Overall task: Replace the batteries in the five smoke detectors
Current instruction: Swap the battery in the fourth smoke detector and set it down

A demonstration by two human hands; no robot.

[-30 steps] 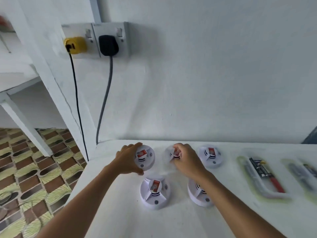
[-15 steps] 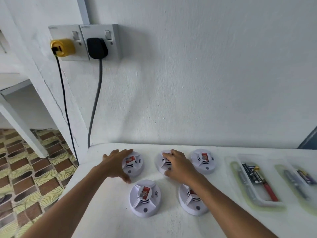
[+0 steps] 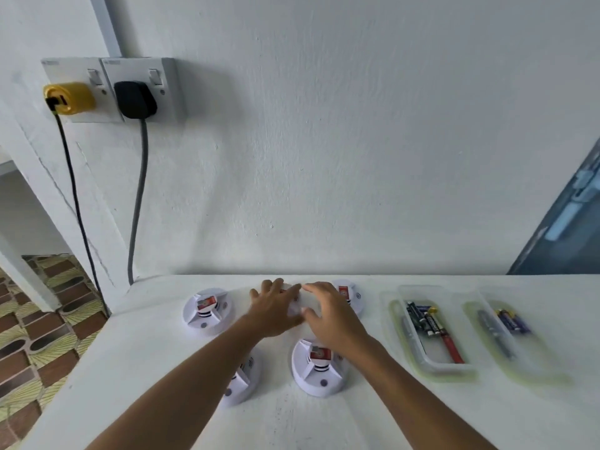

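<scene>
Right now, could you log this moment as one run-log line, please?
left hand: on middle back detector | right hand: open over it | batteries: in tray

At your ten o'clock, yellow plug (image 3: 69,98), black plug (image 3: 134,99), white detectors (image 3: 206,307) with red labels, brown-and-green patterned floor (image 3: 39,326).

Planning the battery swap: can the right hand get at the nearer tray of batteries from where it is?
Probably yes. The right hand is over the detectors, and the tray lies open-topped on its right with only bare tabletop between.
</scene>
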